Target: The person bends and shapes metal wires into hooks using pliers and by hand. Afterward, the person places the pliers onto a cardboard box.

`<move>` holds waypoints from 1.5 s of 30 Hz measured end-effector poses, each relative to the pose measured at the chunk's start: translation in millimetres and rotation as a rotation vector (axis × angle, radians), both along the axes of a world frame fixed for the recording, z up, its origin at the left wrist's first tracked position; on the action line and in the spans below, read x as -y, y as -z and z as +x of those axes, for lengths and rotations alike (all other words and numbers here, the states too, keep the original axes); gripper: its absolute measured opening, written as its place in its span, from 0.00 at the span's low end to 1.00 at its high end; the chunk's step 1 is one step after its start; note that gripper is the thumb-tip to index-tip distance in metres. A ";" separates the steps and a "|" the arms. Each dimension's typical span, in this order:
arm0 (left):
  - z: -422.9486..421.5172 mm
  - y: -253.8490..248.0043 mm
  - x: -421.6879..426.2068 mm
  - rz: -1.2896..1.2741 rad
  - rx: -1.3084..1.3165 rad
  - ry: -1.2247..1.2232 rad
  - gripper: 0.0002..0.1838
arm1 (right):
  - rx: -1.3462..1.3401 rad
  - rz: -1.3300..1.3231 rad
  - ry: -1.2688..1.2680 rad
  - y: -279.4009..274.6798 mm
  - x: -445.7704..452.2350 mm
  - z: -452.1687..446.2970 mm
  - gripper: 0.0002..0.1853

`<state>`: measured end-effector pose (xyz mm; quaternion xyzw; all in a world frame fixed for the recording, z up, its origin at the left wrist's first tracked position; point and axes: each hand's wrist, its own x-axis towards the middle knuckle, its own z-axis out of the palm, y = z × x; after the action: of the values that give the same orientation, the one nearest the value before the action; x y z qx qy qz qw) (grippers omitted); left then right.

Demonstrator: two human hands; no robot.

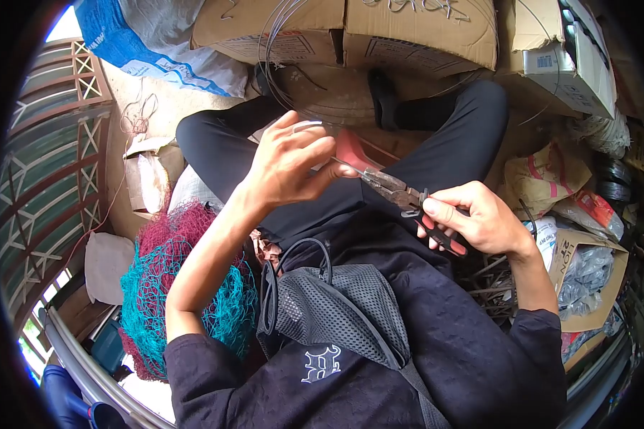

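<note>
My right hand [472, 214] is closed around the red-and-black handles of a pair of pliers [392, 187], whose metal jaws point left. In front of my lap, my left hand [293, 161] pinches a thin piece of wire [342, 164] between thumb and fingers, right beside the jaw tips. Whether the jaws grip the wire is too small to tell. Beyond my hands, loose loops of thin wire [262, 53] rise before the cardboard boxes. A red, curved object [352, 148] lies between my legs, partly hidden behind my left hand and the pliers.
Cardboard boxes [279, 46] stand ahead, with bent wire pieces on top. Red and teal netting [189, 286] is heaped at my left, near a metal lattice gate [57, 164]. An open carton [587, 272] with grey plastic bags sits at right. A black mesh bag [336, 307] hangs on my chest.
</note>
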<state>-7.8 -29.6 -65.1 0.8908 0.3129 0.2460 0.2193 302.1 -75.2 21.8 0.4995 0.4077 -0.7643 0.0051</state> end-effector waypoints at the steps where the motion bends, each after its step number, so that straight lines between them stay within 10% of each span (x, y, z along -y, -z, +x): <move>1: 1.0 5.4 2.1 0.048 0.030 -0.028 0.23 | -0.021 0.036 0.022 2.9 1.8 0.0 0.22; 22: 16.9 28.7 -5.8 0.378 0.105 -0.323 0.20 | -0.045 0.144 0.152 6.1 7.3 -9.8 0.23; 32: 78.1 13.5 13.8 -0.290 0.410 -1.003 0.26 | 0.032 0.340 0.365 17.0 5.4 -49.6 0.22; 38: 82.7 6.1 13.9 -0.560 0.696 -0.847 0.11 | -0.059 0.330 0.513 30.8 15.1 -54.6 0.23; 45: 40.6 -28.8 24.3 -0.287 0.355 -0.499 0.19 | -0.079 0.378 0.480 15.1 15.8 -31.2 0.24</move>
<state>32.8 -53.8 -36.3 0.6900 0.5097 0.3969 0.3264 270.9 -91.1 6.8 0.5437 0.4131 -0.6729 -0.2845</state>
